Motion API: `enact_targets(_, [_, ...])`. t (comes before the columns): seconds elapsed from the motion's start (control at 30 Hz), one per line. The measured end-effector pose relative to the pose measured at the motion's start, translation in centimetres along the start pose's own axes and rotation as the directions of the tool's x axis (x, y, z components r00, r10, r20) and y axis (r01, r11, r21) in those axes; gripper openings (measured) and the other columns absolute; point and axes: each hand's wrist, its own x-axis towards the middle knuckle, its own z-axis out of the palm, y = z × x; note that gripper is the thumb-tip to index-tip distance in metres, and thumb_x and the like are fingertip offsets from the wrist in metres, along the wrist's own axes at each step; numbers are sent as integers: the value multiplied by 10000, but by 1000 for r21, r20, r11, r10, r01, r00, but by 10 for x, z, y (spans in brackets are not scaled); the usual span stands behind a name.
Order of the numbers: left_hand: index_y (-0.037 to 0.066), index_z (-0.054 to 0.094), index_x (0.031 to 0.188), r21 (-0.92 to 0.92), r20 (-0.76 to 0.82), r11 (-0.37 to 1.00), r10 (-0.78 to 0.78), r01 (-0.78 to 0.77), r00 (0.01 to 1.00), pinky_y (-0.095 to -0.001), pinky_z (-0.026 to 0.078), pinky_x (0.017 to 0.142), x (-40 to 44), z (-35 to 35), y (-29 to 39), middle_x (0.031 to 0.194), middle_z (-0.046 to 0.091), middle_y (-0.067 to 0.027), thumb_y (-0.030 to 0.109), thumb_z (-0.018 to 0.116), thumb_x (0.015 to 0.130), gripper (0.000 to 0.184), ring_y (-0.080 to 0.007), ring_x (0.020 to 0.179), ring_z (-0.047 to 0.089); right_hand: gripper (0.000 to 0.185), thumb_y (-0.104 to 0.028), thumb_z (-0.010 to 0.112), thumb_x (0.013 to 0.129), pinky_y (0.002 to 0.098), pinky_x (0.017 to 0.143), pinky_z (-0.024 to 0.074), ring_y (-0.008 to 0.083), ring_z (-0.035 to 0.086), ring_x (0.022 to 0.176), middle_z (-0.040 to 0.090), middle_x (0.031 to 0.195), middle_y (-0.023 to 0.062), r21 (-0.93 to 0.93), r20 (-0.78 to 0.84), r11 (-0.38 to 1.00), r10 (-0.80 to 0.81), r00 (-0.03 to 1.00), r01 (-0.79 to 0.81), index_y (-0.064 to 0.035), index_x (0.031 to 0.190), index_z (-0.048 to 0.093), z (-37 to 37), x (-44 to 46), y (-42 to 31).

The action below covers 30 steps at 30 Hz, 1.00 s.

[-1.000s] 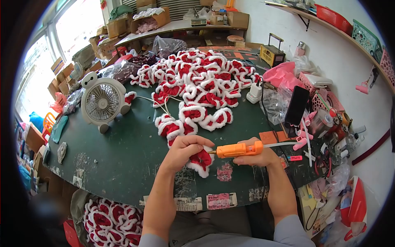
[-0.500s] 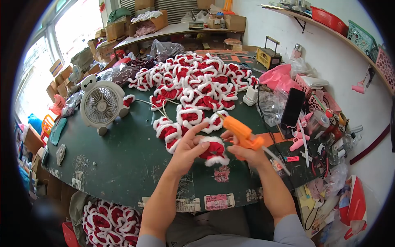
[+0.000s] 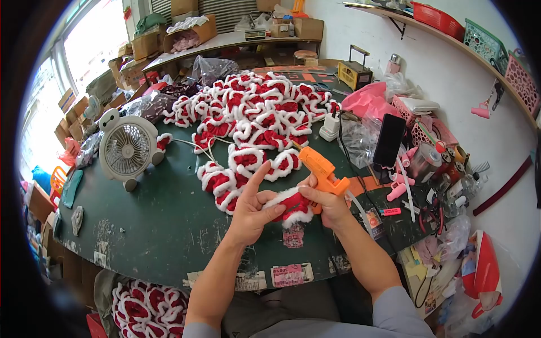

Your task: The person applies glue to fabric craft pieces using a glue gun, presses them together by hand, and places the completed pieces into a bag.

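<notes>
My left hand (image 3: 251,213) is closed on one end of a red velvet scrunchie (image 3: 292,206) with white fluffy edging, its index finger pointing up. In my right hand (image 3: 331,207) is an orange hot glue gun (image 3: 318,167), nozzle aimed up and left. A pale glue stick (image 3: 359,211) sticks out of its back. The right thumb and fingers also touch the scrunchie's right end, so it stretches between both hands. Just beyond lie several similar scrunchies (image 3: 246,159), in front of a large heap (image 3: 253,107) of them.
A white fan (image 3: 128,151) stands on the green table (image 3: 152,225) at left. On the right are a white plug adapter (image 3: 329,128) with cables, an upright phone (image 3: 389,141), pliers (image 3: 433,218) and jars. More scrunchies fill a bag (image 3: 147,308) below the table edge.
My right hand has brought the glue gun left and closer, and its fingers now touch the scrunchie's right end. The scrunchie looks more stretched out. The view has shifted slightly.
</notes>
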Motion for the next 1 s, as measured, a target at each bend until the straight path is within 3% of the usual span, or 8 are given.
enact_targets(0.17, [98,98,1603,117,157,992,36,-55,987,-280,497,838,-6,5,-3,1003,694,-85,-81,631,843,945,-146,943,645,204,-158,750,821,296,746,530,141,648,830,666,900,39,-144,6,987,79,997,-78,-87,961,620,-33,4,14])
enact_targets(0.43, [75,448,1483,599,-38,779,259,-186,965,-288,505,834,-51,13,18,1054,682,-107,-41,629,857,662,-135,929,622,93,-105,608,966,319,863,511,161,627,926,620,960,62,-137,67,990,1,998,9,-80,997,524,-15,1,24])
enact_targets(0.5, [70,543,1397,749,-145,618,506,-240,850,-355,533,871,-92,-1,40,1141,652,-185,-31,651,853,563,-262,1005,667,102,-92,606,966,328,897,507,175,625,949,618,962,81,-139,86,988,-52,995,64,-71,983,508,-4,-3,18])
enact_targets(0.63, [22,609,1275,953,-273,187,870,236,411,-351,570,820,-206,-69,78,1152,658,-160,4,684,877,406,-266,981,690,87,-65,577,972,354,921,503,193,620,936,614,953,103,-153,77,983,-93,993,104,-66,976,490,-8,-4,13])
enact_targets(0.67, [12,601,1284,877,-181,-20,912,481,368,-342,559,857,-244,-90,93,1175,653,-161,7,685,881,412,-254,1012,679,80,-96,579,980,361,929,502,187,612,947,611,958,91,-158,91,981,-101,991,115,-66,996,505,-9,-4,11])
enact_targets(0.73, [15,585,1321,793,-264,116,950,598,165,-343,519,912,-317,-122,117,1195,651,-168,9,676,894,436,-276,1075,648,92,-131,578,991,364,939,499,181,599,962,601,968,77,-150,107,982,-101,989,116,-71,1029,519,-12,-5,10])
enact_targets(0.77, [20,577,1335,680,-140,-64,966,730,216,-346,521,883,-369,-151,126,1181,653,-173,-4,664,898,447,-283,1057,650,92,-131,578,991,364,939,499,181,599,962,601,968,77,-142,114,984,-90,989,106,-71,1029,519,-12,-5,11])
enact_targets(1.0, [9,570,1308,121,-714,140,700,983,-12,-394,515,893,-545,-201,134,1038,715,-190,111,662,876,453,-307,962,690,90,-122,562,993,360,944,484,180,577,974,573,977,72,-157,166,985,-47,985,73,-74,1030,495,-5,-10,12])
